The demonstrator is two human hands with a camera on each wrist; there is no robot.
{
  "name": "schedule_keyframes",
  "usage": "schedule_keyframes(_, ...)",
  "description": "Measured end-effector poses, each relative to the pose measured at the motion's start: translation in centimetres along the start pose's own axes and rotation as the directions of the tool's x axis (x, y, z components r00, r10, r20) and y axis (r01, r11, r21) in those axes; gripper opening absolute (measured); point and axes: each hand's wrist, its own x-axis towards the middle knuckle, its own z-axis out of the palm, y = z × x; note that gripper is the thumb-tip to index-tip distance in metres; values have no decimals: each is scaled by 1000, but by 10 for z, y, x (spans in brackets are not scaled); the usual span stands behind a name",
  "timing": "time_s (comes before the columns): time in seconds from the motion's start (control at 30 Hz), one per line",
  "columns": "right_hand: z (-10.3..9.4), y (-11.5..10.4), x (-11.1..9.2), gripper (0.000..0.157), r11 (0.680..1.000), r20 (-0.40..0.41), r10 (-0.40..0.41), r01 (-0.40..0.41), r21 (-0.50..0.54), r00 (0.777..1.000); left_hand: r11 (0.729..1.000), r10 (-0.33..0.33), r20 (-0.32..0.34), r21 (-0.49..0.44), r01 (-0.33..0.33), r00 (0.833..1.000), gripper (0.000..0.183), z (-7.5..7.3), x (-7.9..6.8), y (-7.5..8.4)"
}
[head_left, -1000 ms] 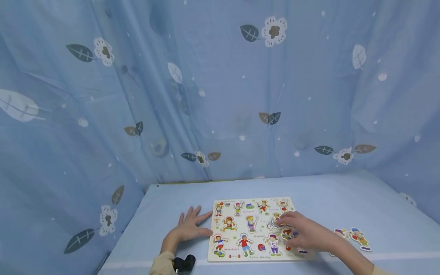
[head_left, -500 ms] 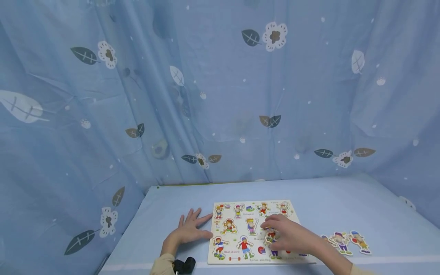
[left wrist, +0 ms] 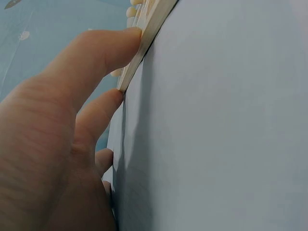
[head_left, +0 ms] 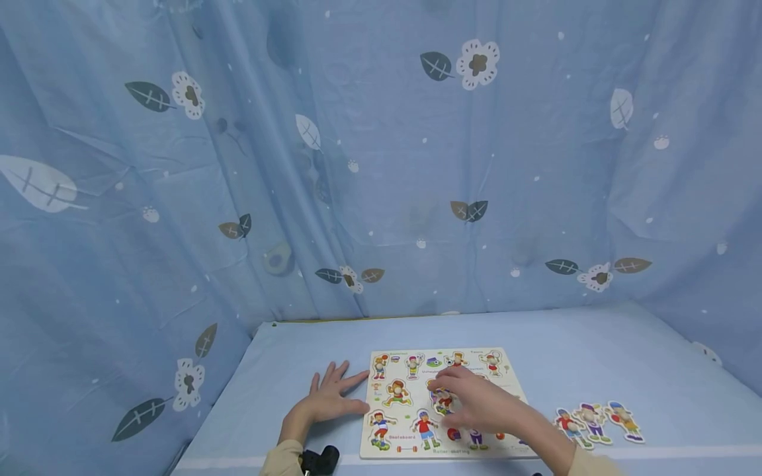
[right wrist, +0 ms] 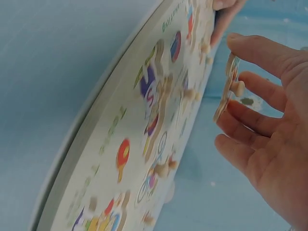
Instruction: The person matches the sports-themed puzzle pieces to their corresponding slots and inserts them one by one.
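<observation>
A pale wooden knob puzzle board lies on the table with several children-in-sport pieces in it. My left hand is beside it, fingers spread, with thumb and index fingertips touching the board's left edge. Above the middle of the board my right hand holds a puzzle piece. Seen in the right wrist view, that piece is edge-on between thumb and fingers, its round knob toward the palm. It is apart from the board there. The right hand covers part of the board in the head view.
Three loose puzzle pieces, one with a red shirt, one with a purple cap and one with a blue cap, lie right of the board on the blue cloth. A patterned blue curtain hangs behind.
My right hand has moved left across the board with the puzzle piece. The loose pieces at the right, partly covered by the arm before, now show more fully. My left hand stays put.
</observation>
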Motion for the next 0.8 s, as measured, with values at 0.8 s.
schedule_keyframes(0.8,33,-52,43,44,991,31,-85,87,-97,996,1000,14,8,-14,-13,1000,80,-1,-2,2)
